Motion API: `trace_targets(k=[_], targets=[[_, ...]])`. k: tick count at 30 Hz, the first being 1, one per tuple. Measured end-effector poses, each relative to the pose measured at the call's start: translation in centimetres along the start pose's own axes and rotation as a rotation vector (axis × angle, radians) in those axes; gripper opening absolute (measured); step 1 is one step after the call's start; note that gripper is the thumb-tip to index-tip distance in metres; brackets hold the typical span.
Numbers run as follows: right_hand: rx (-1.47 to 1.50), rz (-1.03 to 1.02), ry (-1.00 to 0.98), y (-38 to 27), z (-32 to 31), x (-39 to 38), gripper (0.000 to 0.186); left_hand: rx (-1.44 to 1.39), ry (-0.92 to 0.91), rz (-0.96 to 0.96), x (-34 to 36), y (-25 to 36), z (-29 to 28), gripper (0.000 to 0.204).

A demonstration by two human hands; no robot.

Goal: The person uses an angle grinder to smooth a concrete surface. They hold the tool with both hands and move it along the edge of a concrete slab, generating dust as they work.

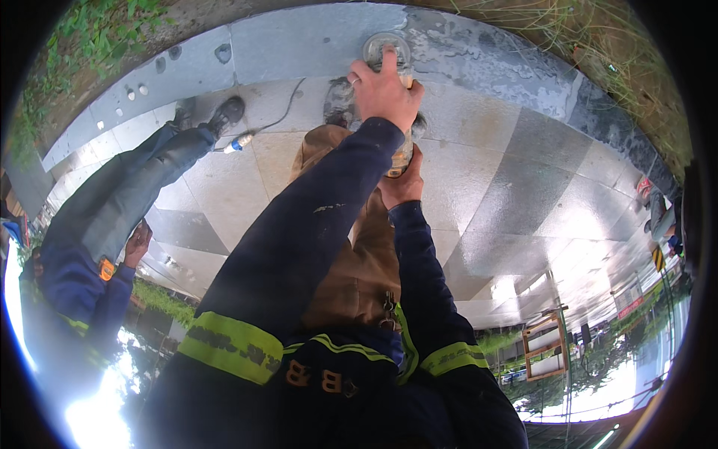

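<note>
A power grinder with a round grey disc guard (376, 47) rests against the seam between a dark grey stone kerb (299, 41) and beige paving slabs. My left hand (385, 91) is closed over the tool's front end, just behind the disc. Nearer my body, my right hand (404, 185) grips the tool's yellowish body (404, 154). Both arms are in dark blue sleeves with yellow reflective bands. My brown trousers (359, 254) lie beneath the arms. My left hand hides most of the tool.
A thin cable (280, 118) runs left across the slabs to a plug connector (238, 142). A co-worker in a blue jacket and grey trousers stands at the left, one boot (226, 112) near the cable. Grass borders the kerb. A wooden frame (544, 346) stands at the lower right.
</note>
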State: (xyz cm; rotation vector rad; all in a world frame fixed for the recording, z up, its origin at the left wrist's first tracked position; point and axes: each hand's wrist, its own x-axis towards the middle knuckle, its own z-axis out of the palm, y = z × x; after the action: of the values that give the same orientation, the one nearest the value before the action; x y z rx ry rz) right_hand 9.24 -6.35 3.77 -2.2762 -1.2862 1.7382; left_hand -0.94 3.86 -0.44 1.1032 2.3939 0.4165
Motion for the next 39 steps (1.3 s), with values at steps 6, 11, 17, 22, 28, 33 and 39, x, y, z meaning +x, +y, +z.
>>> trace_targets(k=[6, 11, 17, 22, 28, 33, 39], targets=[[-0.025, 0.020, 0.002, -0.2, 0.1, -0.5, 0.086, -0.003, -0.030, -0.045, -0.1, -0.3, 0.0, 0.073], [-0.008, -0.002, 0.013, 0.6, 0.8, -0.3, 0.086, -0.026, -0.038, -0.021, -0.2, -0.5, -0.2, 0.073], [-0.041, -0.047, 0.037, 0.5, 0.6, -0.2, 0.085, 0.006, -0.006, -0.021, 0.0, -0.3, -0.2, 0.074], [-0.009, 0.008, 0.036, 0.2, -0.2, 0.5, 0.086, 0.003, 0.004, 0.036, 0.4, 0.8, 0.5, 0.075], [-0.044, -0.003, 0.030, 0.1, -0.1, 0.3, 0.088, 0.005, -0.020, -0.004, 0.5, 0.6, 0.3, 0.073], [0.018, -0.086, 0.064, -0.8, -0.6, 1.8, 0.085, -0.013, 0.093, 0.141, 2.1, 1.4, 0.9, 0.071], [-0.038, -0.009, 0.042, -0.6, -1.4, 0.7, 0.084, -0.028, -0.028, 0.015, 0.9, 1.8, 0.8, 0.076]])
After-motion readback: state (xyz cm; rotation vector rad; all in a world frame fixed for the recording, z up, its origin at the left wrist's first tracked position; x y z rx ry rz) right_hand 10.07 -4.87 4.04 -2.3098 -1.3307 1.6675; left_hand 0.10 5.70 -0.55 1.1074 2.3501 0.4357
